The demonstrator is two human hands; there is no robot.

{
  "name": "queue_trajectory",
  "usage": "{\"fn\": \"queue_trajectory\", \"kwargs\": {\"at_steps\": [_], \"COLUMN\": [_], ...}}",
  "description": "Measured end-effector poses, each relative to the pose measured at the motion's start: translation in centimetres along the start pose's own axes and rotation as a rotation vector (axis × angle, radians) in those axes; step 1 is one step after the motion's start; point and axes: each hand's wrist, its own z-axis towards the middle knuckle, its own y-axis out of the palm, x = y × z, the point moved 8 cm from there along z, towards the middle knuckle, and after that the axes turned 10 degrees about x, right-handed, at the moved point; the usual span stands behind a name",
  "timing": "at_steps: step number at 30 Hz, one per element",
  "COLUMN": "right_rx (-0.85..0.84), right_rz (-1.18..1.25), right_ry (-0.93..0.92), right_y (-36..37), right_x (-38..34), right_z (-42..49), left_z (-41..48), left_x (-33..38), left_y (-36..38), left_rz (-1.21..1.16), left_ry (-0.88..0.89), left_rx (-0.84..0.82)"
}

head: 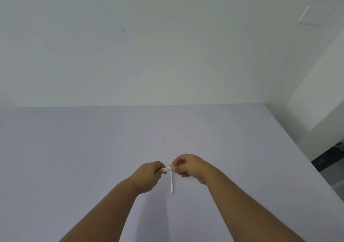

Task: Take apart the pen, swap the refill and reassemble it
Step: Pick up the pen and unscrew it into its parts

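1. Both grips, left hand (149, 174) and right hand (188, 167), pinch a short white pen (167, 169) between them.
2. A thin white refill (171, 183) lies just below on the lilac bench (74, 148).
3. A pale wall (149, 46) rises behind.

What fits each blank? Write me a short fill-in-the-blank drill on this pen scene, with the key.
1. The pen is held between ______ hands.
2. The thin white refill lies on the ______ table.
3. The left hand has a closed grip on the ______.
4. Along the pen, the right hand takes the ______ end.

Missing words: both; lilac; pen; right
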Motion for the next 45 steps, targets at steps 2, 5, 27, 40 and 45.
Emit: {"fn": "queue_trajectory", "kwargs": {"at_steps": [2, 5, 27, 40, 45], "right_rx": [0.005, 0.034, 0.053, 0.152, 0.107], "right_rz": [-0.026, -0.055, -0.004, 0.393, 0.407], "right_ry": [0.01, -0.033, 0.015, -0.005, 0.008], "right_y": [0.0, -0.3, -0.6, -1.7, -1.0], "right_x": [-0.1, -0.3, -0.2, -0.5, -0.8], "right_z": [-0.3, -0.3, -1.5, -0.4, -0.1], "left_z": [-0.1, -0.2, -1.0, -1.0, -1.3], "left_x": [0.0, 0.3, 0.6, 0.2, 0.9], "left_y": [0.0, -0.1, -0.2, -0.3, 0.5], "left_rz": [0.004, 0.006, -0.029, -0.133, -0.199], "left_ry": [0.006, 0.012, -0.023, -0.069, -0.083], "left_rx": [-0.001, 0.0, 0.018, -0.015, -0.146]}}
